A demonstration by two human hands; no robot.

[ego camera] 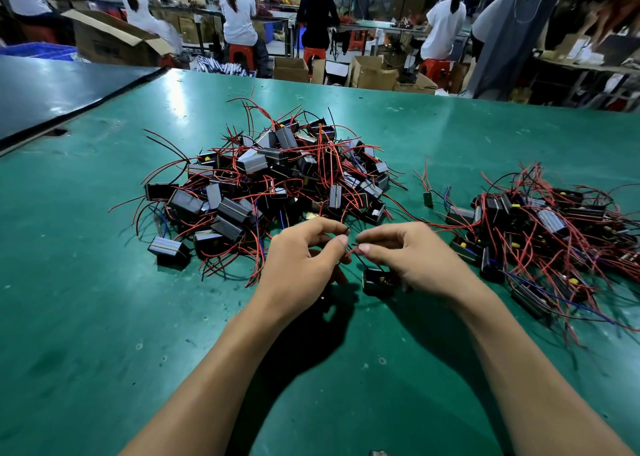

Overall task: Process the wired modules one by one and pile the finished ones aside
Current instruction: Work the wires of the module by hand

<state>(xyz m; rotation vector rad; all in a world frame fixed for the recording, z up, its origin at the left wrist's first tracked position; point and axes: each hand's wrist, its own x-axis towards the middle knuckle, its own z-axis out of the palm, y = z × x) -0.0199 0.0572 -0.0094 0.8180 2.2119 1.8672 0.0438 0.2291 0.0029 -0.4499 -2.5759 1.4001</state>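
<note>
I see my left hand (301,258) and my right hand (408,258) close together over the green table (104,300), fingertips nearly meeting. Each hand has thumb and forefinger pinched narrow on the thin leads of one wired module (377,281). The right pinches the red wire (351,251), and the left pinches at the dark lead tip just beside it. The module is a small black box with a yellow part showing in its open top. It hangs low on its leads just beneath my right fingers, and I cannot tell whether it touches the mat.

Straight ahead, just beyond my knuckles, lies the big pile of modules (277,178), black and grey boxes tangled in red and black wires, with a few blue ones. To my right, well apart from that heap, lies a second pile (540,234), flatter and just as tangled. Between the two piles a small green circuit board (428,199) lies on its own with red leads running up from it.

Past the far edge of the table, people sit with their backs to me on red stools (242,54) at long benches. An open cardboard box (110,40) stands at the left, and any print on it is too blurred to read. I can make out no writing on the modules either.
</note>
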